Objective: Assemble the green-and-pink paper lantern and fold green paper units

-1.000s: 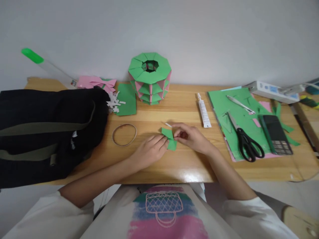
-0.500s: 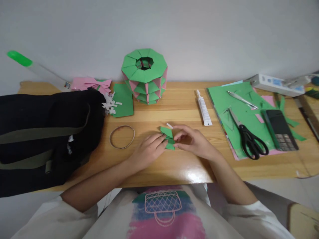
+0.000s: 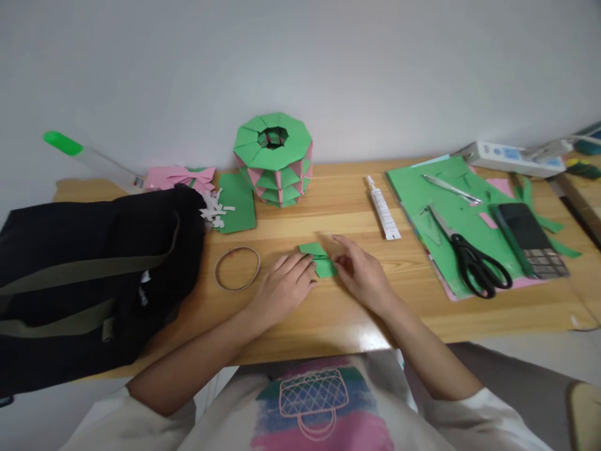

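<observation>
A small folded green paper (image 3: 323, 265) lies on the wooden table between my hands. My left hand (image 3: 287, 280) rests on its left part, fingers spread and pressing down, with no grip on it. My right hand (image 3: 361, 269) is at its right edge, thumb and forefinger curved close to the paper; whether they pinch something small there cannot be made out. A faint pale blur shows just above the paper, near my right fingertips. Left of my left hand lies a thin ring (image 3: 237, 269).
Behind stands a green and pink folded-paper cylinder (image 3: 273, 160). A glue tube (image 3: 384, 210) lies right of it. Scissors (image 3: 469, 257), a pen (image 3: 451, 189) and a phone (image 3: 530, 241) are on green sheets (image 3: 413, 178). A black bag (image 3: 94, 275) covers the left.
The view has shifted slightly. My right hand has turned over more beside the paper, and the white strip seen near its fingertips now shows only as a blur. My left hand stays on the paper.
</observation>
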`<control>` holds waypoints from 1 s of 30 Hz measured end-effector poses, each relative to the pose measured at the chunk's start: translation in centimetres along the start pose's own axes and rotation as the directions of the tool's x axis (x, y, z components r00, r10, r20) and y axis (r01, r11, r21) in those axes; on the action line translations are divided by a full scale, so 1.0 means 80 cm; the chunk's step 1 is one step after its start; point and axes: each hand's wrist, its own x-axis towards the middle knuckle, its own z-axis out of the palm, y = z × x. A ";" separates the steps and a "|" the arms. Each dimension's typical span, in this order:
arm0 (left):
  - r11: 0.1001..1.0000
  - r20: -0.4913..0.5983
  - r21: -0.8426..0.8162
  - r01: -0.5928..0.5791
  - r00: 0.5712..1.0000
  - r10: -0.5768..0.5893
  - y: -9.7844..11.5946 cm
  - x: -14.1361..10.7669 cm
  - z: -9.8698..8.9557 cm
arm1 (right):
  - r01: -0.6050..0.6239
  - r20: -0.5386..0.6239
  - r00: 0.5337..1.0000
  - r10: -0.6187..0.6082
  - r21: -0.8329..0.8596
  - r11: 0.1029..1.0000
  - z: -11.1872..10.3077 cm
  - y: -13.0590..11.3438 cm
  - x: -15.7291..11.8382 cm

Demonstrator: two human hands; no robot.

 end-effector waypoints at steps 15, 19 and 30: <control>0.998 -0.044 0.031 0.048 0.998 -0.046 0.002 -0.005 0.003 | 0.162 -0.109 0.978 -0.178 -0.148 0.976 0.005 0.005 0.001; 1.000 -0.024 0.010 0.028 0.999 -0.028 0.001 -0.006 0.005 | 0.171 -0.117 0.975 -0.187 -0.130 0.977 0.007 0.006 0.001; 0.999 -0.016 -0.030 0.015 1.000 -0.016 -0.001 -0.005 0.011 | 0.241 -0.062 0.967 -0.246 -0.088 0.967 -0.002 0.004 -0.002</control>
